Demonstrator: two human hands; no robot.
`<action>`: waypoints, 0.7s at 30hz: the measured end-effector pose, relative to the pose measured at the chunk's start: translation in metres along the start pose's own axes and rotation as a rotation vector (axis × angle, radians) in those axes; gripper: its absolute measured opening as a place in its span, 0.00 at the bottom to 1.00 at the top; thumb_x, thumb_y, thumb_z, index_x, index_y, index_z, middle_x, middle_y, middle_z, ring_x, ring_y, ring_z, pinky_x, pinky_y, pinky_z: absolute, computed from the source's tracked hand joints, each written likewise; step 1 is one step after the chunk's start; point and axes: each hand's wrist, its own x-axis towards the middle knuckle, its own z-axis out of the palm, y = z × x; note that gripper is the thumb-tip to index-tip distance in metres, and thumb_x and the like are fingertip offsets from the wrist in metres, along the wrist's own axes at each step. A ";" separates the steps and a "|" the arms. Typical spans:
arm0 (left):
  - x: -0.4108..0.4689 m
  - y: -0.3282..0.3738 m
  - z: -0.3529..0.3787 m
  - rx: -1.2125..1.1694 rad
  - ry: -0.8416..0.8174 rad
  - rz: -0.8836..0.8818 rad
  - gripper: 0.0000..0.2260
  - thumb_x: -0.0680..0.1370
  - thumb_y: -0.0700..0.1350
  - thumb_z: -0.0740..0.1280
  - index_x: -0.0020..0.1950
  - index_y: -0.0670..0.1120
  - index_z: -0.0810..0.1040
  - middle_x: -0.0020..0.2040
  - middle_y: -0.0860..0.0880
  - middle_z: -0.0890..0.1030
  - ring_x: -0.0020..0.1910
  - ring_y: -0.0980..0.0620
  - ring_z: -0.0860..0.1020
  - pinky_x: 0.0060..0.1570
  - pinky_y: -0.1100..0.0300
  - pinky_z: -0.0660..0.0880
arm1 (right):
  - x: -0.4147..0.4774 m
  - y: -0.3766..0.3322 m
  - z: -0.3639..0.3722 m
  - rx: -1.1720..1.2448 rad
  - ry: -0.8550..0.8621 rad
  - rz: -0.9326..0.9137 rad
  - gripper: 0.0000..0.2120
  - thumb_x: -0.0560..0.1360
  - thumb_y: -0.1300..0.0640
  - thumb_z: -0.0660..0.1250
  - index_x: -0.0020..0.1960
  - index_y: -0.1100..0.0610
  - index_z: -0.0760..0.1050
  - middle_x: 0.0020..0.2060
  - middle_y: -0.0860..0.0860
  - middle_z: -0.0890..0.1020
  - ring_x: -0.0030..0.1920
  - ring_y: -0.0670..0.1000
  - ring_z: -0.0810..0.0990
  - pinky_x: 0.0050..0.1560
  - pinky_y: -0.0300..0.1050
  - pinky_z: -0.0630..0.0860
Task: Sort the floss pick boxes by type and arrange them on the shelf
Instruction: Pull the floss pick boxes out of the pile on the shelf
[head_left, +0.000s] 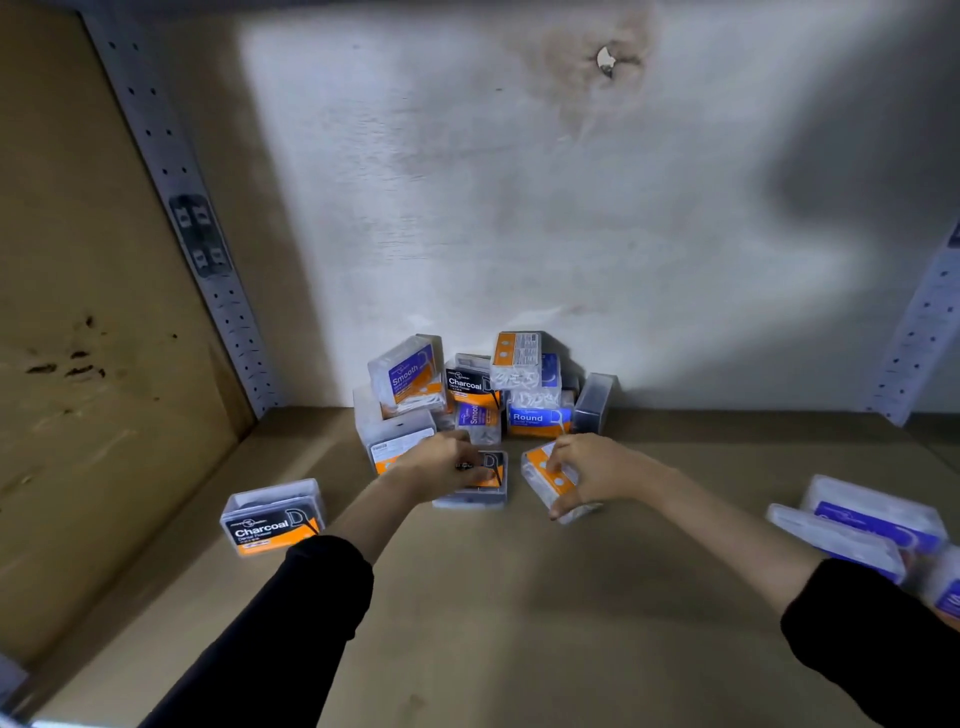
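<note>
— While the person's two hands work at the front of the pile, what lies around them?
— A brown shelf (467, 613) runs under everything. A stained white back wall (519, 208) stands behind and a brown side panel (78, 312) closes the left. One perforated upright (171, 171) stands in the left corner and another is at the far right. Black sleeves (291, 623) cover both forearms.
— What stands in the way?
— The pile of floss pick boxes (483, 384) is heaped against the back wall at the centre, just beyond both hands.
— And the fingers?
— The left hand (441, 462) has its fingers bent over a flat Charcoal box (493, 462) that lies label-up on the shelf before the pile. The right hand (587, 473) pinches a tilted orange-banded box (540, 475), fingers on top and thumb underneath. The two held boxes are near each other but apart.
— How many of each?
— At least seven boxes can be told apart in the pile. Two read Smooth, one Charcoal and one Round, and the rest show backs or sides; any underneath are hidden. One lone Charcoal box (272, 517) stands well to the left. At the right edge lie three blue-labelled boxes (872, 525), blurred, the nearest cut off by the frame.
</note>
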 end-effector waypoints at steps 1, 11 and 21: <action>0.001 0.000 -0.003 -0.001 -0.011 -0.010 0.14 0.78 0.47 0.65 0.61 0.43 0.79 0.61 0.42 0.77 0.58 0.44 0.76 0.57 0.55 0.73 | -0.001 -0.003 0.001 -0.013 0.025 0.017 0.30 0.68 0.42 0.71 0.62 0.60 0.73 0.59 0.55 0.74 0.58 0.52 0.71 0.54 0.43 0.68; 0.015 -0.002 -0.004 -0.094 -0.125 -0.160 0.18 0.77 0.47 0.66 0.64 0.42 0.75 0.62 0.43 0.78 0.60 0.45 0.77 0.59 0.58 0.72 | 0.008 -0.018 0.027 -0.070 0.135 0.221 0.27 0.69 0.57 0.71 0.65 0.64 0.68 0.66 0.58 0.67 0.62 0.56 0.68 0.59 0.46 0.71; 0.016 -0.001 -0.006 -0.146 -0.077 -0.181 0.20 0.73 0.47 0.71 0.62 0.40 0.74 0.62 0.42 0.77 0.59 0.45 0.76 0.54 0.60 0.72 | -0.001 0.030 -0.015 0.740 0.015 0.309 0.12 0.75 0.63 0.65 0.57 0.66 0.78 0.46 0.54 0.79 0.39 0.46 0.76 0.35 0.31 0.71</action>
